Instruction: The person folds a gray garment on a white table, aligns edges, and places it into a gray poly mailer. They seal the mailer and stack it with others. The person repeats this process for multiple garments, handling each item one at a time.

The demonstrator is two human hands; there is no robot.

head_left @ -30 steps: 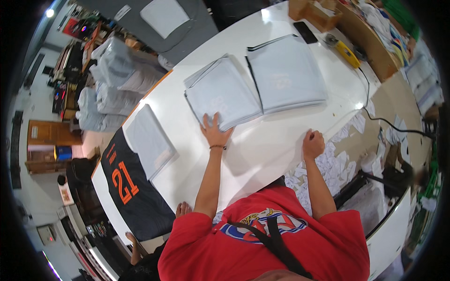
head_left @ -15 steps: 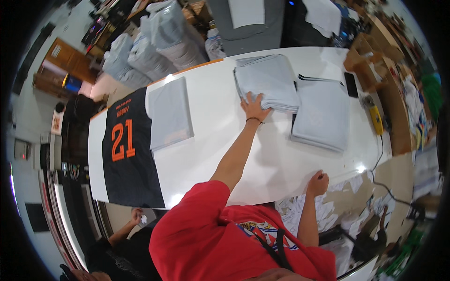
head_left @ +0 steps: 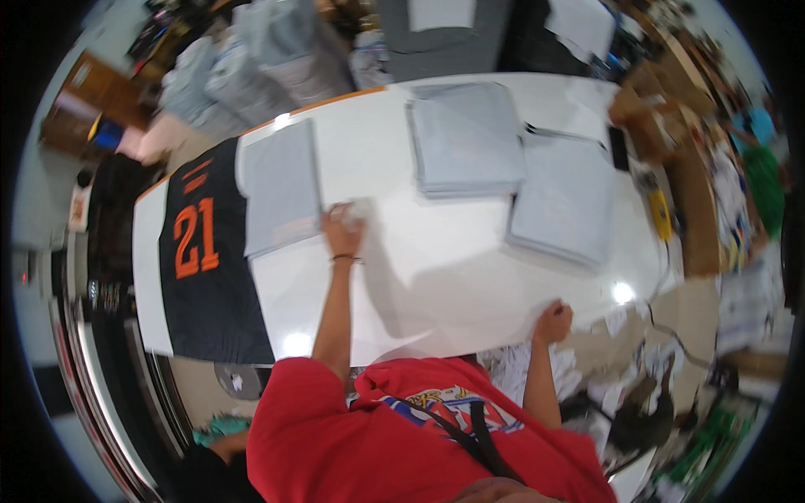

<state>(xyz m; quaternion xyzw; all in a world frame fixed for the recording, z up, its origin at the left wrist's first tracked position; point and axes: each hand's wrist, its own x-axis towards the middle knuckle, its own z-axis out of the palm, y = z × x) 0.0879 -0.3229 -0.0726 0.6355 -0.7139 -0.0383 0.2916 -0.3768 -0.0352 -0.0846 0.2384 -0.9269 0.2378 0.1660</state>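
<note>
The left hand [head_left: 340,225] grips a thin clear plastic sheet [head_left: 436,277]; the right hand [head_left: 555,320], clenched, holds its edge; better to pull it evenly over the white table [head_left: 377,159].

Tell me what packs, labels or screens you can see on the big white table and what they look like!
Flat grey plastic pack: on the table's left part, beside the left hand, partly lying on the black jersey.
Stack of grey packs: far middle of the table, squarish.
Another stack of grey packs: to the right of it.
Dark phone-like slab: far right edge; screen dark.
Right hand: fisted at the near edge.
</note>
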